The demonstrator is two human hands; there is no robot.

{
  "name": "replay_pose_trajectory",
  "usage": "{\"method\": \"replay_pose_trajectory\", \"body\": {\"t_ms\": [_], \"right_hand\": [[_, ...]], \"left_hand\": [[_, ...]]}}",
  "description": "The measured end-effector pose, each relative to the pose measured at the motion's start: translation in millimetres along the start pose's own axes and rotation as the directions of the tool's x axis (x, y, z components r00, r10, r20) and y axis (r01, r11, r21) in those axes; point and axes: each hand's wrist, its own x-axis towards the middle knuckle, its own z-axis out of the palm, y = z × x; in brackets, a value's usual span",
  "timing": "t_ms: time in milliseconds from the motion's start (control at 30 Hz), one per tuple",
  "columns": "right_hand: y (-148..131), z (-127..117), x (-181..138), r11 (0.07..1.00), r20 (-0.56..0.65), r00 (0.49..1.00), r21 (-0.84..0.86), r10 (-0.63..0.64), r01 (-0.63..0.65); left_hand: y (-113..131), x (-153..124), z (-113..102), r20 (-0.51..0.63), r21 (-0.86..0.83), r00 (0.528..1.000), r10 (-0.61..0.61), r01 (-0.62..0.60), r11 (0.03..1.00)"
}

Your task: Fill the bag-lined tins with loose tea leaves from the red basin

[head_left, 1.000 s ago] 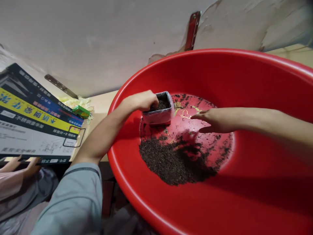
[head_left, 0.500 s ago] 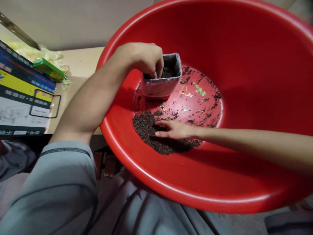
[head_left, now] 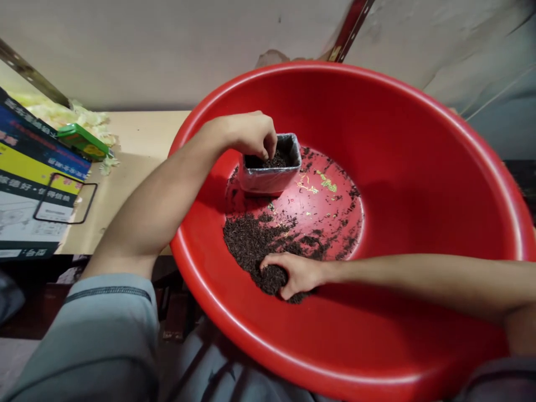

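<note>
A wide red plastic basin [head_left: 419,167] holds a heap of dark, dry loose tea leaves [head_left: 247,240], spread over its printed bottom. Towards the back left of the bottom stands a small rectangular container [head_left: 268,180] wrapped in clear plastic, with more dark leaves inside. My left hand [head_left: 253,134] reaches over its left side, fingers curled together at the leaves inside; what they pinch, if anything, is hidden. My right hand [head_left: 299,273] is at the near edge of the heap, thumb and fingers curved around a clump of tea leaves.
Left of the basin, a pale wooden tabletop [head_left: 129,139] bears a printed cardboard box [head_left: 37,184], a green packet [head_left: 84,139] and pale crumpled scraps [head_left: 100,124]. A wall [head_left: 188,50] rises behind the basin. My legs are below its near rim.
My right hand has gone from lying spread on the heap to curling around a clump at its near edge. My left hand stays at the container. The view has tilted up.
</note>
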Motion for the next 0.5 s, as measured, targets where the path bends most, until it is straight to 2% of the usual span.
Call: {"method": "replay_pose_trajectory", "body": {"t_ms": [133, 233, 300, 367, 500], "right_hand": [[-9.5, -5.3, 1.8, 0.997, -0.079, 0.995, 0.046, -0.061, 0.065], [-27.9, -27.5, 1.7, 0.986, -0.156, 0.975, 0.025, -0.157, 0.163], [-44.1, -51.0, -1.2, 0.961, -0.248, 0.930, -0.027, -0.272, 0.274], [-61.9, -79.4, -5.8, 0.926, -0.346, 0.860, -0.106, -0.376, 0.362], [-95.2, -137.7, -9.6, 0.889, -0.492, 0.741, -0.280, -0.456, 0.362]], "left_hand": [[-4.8, -6.9, -9.1, -0.163, -0.064, 0.986, 0.016, -0.027, 0.998], [-7.2, -11.1, -12.4, -0.230, -0.088, 0.973, 0.009, -0.030, 0.996], [-9.9, -10.9, -12.0, -0.238, -0.099, 0.971, -0.015, -0.009, 0.995], [-13.9, -8.7, -10.4, -0.234, -0.108, 0.972, -0.034, 0.008, 0.994], [-20.2, -6.3, -8.5, -0.216, -0.130, 0.975, -0.058, 0.031, 0.991]]}}
